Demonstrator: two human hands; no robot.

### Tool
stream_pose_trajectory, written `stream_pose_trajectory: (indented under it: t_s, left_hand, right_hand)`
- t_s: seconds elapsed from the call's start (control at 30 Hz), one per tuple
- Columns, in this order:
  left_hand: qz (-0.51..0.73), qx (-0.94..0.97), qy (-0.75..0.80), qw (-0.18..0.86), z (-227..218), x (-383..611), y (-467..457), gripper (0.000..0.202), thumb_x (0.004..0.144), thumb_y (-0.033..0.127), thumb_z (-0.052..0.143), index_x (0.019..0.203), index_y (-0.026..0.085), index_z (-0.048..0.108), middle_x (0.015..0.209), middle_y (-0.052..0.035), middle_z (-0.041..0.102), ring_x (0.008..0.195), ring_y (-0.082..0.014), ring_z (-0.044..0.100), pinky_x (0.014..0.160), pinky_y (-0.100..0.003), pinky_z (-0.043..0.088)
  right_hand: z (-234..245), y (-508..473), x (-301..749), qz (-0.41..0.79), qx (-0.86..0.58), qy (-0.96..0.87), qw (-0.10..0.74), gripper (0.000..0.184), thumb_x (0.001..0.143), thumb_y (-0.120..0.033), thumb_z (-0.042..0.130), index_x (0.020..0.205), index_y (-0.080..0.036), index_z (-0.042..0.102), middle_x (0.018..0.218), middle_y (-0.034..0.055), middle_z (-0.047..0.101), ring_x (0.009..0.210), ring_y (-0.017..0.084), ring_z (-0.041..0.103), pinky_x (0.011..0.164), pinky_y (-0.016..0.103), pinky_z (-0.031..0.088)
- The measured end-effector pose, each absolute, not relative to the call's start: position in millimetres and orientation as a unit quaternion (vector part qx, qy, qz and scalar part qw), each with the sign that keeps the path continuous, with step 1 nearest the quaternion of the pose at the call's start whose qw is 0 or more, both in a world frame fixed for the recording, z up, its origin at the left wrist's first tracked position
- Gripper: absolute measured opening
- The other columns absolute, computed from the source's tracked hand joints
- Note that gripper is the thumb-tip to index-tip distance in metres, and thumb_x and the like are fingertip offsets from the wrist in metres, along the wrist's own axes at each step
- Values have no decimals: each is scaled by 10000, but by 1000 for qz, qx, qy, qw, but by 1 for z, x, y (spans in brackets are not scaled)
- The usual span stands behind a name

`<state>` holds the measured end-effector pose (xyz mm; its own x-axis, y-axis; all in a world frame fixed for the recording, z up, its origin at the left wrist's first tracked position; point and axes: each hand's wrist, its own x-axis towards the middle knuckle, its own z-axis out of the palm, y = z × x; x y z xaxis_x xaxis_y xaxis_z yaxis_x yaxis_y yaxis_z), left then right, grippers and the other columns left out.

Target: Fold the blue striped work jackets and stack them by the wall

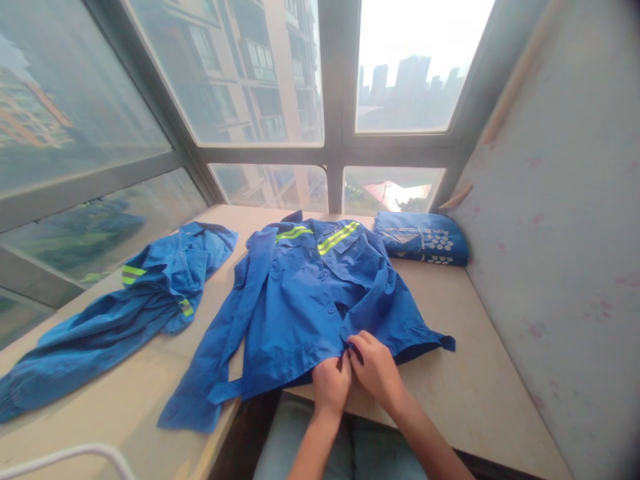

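Jacket [295,300] of creased cloth, slanted yellow stripes [339,238], hands [374,365] at hem [273,383]

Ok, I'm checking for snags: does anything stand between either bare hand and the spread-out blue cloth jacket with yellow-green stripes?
Nothing visible does: the left hand and right hand both touch the jacket at its hem. The folded blue bundle with white print lies beyond, to the right; the crumpled blue striped garment to the left.
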<state>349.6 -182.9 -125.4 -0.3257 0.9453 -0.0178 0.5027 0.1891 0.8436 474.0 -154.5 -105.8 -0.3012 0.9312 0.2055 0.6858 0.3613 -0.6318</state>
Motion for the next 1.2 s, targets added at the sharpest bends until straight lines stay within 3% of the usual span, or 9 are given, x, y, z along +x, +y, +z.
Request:
stream_pose_trajectory:
  t_s: [0.2,0.37,0.63,0.83,0.93,1.2]
  left_hand:
    - [381,528,702,290,-130,348,-182,380,852,308,616,486,211,649,590,-147,687,527,-213,607,569,-266,364]
    - [388,513,702,305,-131,348,-181,364,840,314,631,492,208,647,591,-150,689,538,-224,615,568,-275,370]
    - [403,497,682,354,-131,348,-182,340,822,360,647,523,199,656,593,-135,673,547,-216,577,592,-284,380]
    - [407,487,625,454,-127,347,-181,528,880,556,507,608,148,701,578,-90,651,580,-205,571,612,-290,414]
    - [404,447,640,477,-122,347,-179,605,832,662,529,559,146,685,512,-72,608,574,-213,578,640,-304,449]
    - [371,437,689,443,-125,349,-177,638,853,678,493,464,188,617,519,-110,640,579,-243,622,629,-318,451]
  right_hand:
    - [-110,-157,477,243,-500,-784,275,288,926,-117,453,1097,-181,675,1006,97,691,916,217,655,833,299,498]
    - [-110,-159,479,278,-475,-777,305,351,848,-74,473,1126,-180,657,1042,104,704,922,210,662,835,302,511]
    - [-107,-146,487,359,-490,-730,315,218,932,-226,465,907,-208,681,781,36,715,701,181,658,670,271,467]
    - [-106,-140,487,282,-495,-766,297,167,889,-156,532,854,-208,687,843,44,695,809,196,628,744,288,455]
    - [-104,-142,484,270,-491,-773,297,159,856,-105,559,842,-207,680,836,40,675,839,199,615,761,287,456]
    - [-107,-146,480,302,-500,-746,321,129,864,-117,567,834,-209,652,829,26,645,770,175,614,721,272,459]
